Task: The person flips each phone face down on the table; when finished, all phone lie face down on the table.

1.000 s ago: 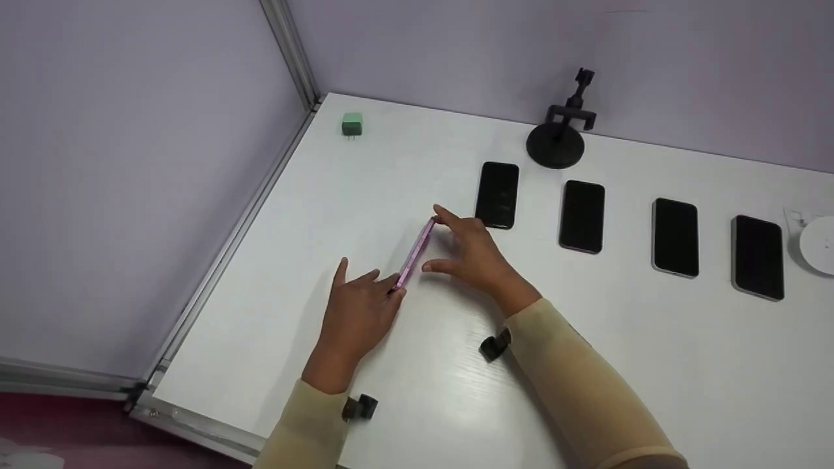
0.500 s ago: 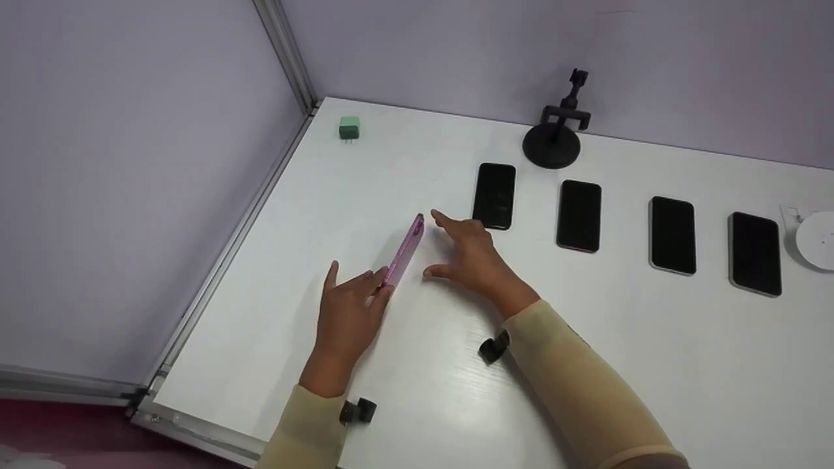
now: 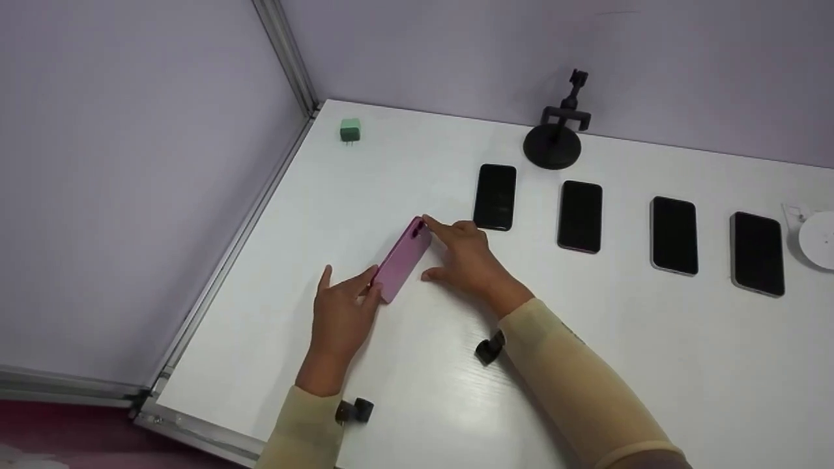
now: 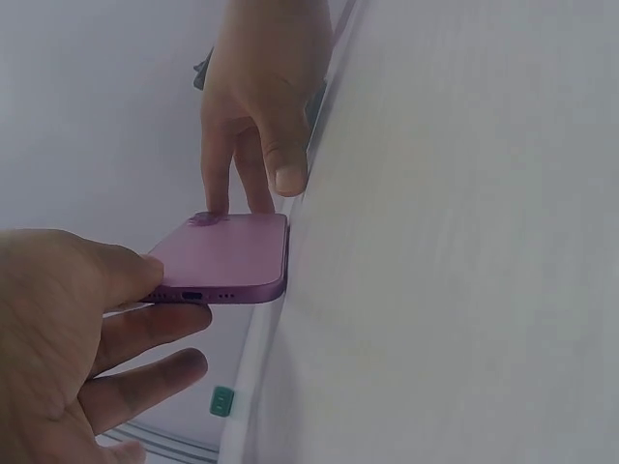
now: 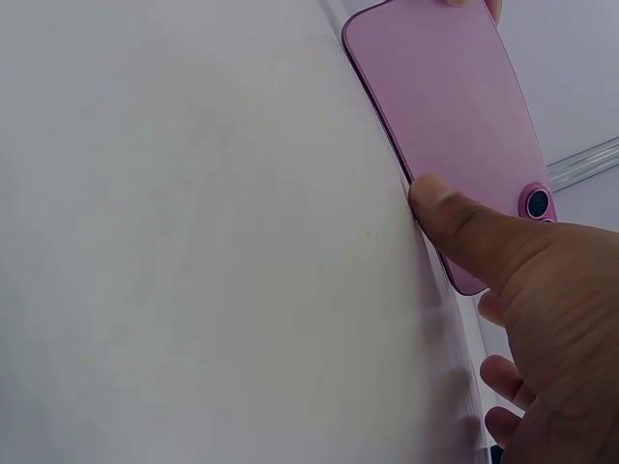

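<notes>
A pink phone (image 3: 402,262) is tilted up on its long side over the white table, its back with the camera lenses turned towards me. My left hand (image 3: 342,316) pinches its near end; in the left wrist view the thumb (image 4: 131,275) lies on the back and fingers are beneath, by the charging port. At the far end, beside the lenses, the index fingertip of my right hand (image 3: 466,257) touches the phone. The right thumb (image 3: 435,274) is held off it, in the head view. Part of the phone's front is hidden.
Several dark phones lie face up in a row to the right, the closest being a black phone (image 3: 495,197) near my right hand. Behind them stands a black phone stand (image 3: 552,146). A green charger plug (image 3: 350,129) sits at the back left, a white round disc (image 3: 822,241) far right.
The phone has turned from edge-on to show its pink back and shifted slightly left with my left hand. My right fingertips came off its far end, then one touched it again.
</notes>
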The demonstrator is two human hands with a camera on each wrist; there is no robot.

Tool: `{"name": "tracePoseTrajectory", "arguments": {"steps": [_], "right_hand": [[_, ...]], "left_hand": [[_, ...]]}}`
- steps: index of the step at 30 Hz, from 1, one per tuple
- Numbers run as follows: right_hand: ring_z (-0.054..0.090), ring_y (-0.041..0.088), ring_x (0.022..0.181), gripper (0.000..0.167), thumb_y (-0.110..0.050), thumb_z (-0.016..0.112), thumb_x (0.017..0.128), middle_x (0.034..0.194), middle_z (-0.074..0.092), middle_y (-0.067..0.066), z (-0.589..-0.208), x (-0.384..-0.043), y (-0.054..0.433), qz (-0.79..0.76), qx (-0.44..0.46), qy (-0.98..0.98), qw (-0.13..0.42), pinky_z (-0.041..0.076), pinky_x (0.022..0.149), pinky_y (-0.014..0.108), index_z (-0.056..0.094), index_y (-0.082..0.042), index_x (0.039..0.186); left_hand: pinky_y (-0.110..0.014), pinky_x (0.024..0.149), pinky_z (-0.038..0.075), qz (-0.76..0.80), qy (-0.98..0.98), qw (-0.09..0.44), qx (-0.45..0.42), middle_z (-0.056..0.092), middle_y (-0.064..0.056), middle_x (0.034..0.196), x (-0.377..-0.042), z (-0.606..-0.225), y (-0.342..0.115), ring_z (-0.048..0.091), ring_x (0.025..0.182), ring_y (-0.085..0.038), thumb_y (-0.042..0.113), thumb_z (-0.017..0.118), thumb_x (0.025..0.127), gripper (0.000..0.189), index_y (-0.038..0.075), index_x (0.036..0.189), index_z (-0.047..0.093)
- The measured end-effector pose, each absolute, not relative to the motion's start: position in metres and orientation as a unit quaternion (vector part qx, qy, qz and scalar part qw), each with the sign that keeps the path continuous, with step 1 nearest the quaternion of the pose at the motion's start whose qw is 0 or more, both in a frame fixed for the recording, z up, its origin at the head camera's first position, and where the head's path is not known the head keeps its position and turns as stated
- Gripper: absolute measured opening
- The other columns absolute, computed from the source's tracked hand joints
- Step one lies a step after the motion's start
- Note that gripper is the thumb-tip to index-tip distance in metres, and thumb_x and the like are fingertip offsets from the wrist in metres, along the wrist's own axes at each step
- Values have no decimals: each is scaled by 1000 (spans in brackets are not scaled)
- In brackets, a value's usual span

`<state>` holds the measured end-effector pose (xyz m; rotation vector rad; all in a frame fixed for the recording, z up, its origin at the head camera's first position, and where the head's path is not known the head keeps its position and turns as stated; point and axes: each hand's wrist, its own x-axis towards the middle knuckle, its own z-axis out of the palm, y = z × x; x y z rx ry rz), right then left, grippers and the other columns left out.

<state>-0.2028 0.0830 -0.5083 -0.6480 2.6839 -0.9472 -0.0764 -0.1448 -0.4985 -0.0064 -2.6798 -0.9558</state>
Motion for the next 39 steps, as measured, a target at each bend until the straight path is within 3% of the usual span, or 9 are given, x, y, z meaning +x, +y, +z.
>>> {"name": "tracePoseTrajectory", "arguments": {"steps": [10, 23, 32, 39], "right_hand": [[46, 37, 148, 92, -38, 90, 91, 157, 64, 5, -510, -203, 79, -302, -257, 915, 81, 28, 129, 56, 43, -28, 170], [48, 35, 146, 90, -40, 90, 91, 152, 65, 8, -515, -205, 78, -292, -263, 917, 74, 30, 127, 59, 46, -29, 168], [50, 33, 142, 86, -41, 89, 91, 149, 68, 5, -515, -204, 79, -290, -275, 914, 70, 32, 125, 58, 49, -29, 166], [51, 34, 140, 79, -37, 89, 92, 148, 68, 6, -511, -204, 79, -277, -292, 912, 77, 35, 121, 59, 55, -24, 162]], "left_hand": [[-64, 135, 19, -343, -934, 103, 14, 83, -13, 116, -76, -502, -148, 80, 115, -28, 16, 82, 98, 41, 8, 138, 75], [-72, 131, 15, -272, -957, 96, -9, 85, -7, 114, -74, -505, -150, 68, 130, -30, 23, 96, 84, 69, 15, 147, 71], [-73, 131, 13, -240, -966, 99, -11, 83, -7, 123, -75, -506, -151, 65, 133, -32, 27, 98, 81, 68, 18, 144, 74], [-74, 131, 15, -215, -974, 72, -6, 83, -11, 121, -75, -504, -152, 63, 132, -33, 34, 98, 81, 71, 16, 145, 72]]}}
